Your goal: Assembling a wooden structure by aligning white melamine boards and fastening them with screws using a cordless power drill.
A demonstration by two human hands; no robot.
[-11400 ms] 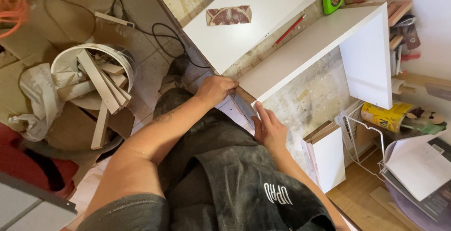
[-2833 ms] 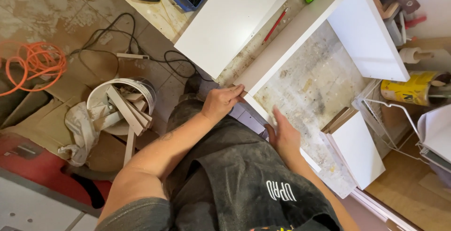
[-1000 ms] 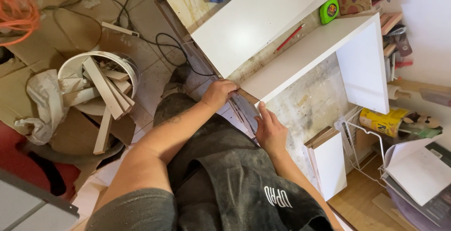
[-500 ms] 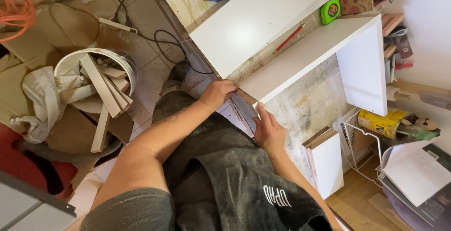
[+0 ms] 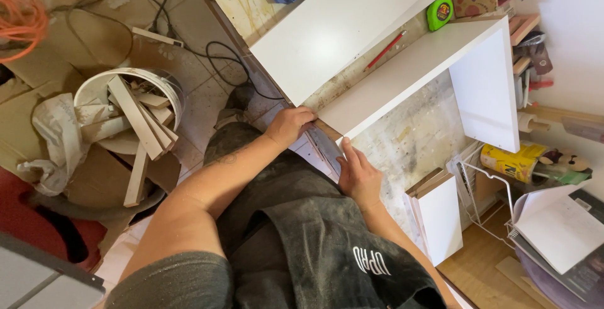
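Observation:
My left hand (image 5: 290, 124) is closed over the near end of a long white panel (image 5: 409, 73) that stands on edge on the workbench (image 5: 415, 142). My right hand (image 5: 358, 174) lies flat, fingers together, against the bench's front edge just below that end. A second white panel (image 5: 484, 86) joins the long one at its far end, making a corner. A wide white board (image 5: 343, 23) lies flat behind them. My dark apron covers the lower middle of the view.
A red pencil (image 5: 385, 50) and a green tape measure (image 5: 439, 15) lie by the wide board. A small white panel (image 5: 439, 218) leans at the bench's right. A white bucket of wood offcuts (image 5: 132, 111) stands on the floor at left, with cables, cardboard and an orange cord (image 5: 25, 16).
Both hands stay at the panel's near end throughout. Only the view has shifted slightly as my head moved; 2.8 s ago it looked further to the left.

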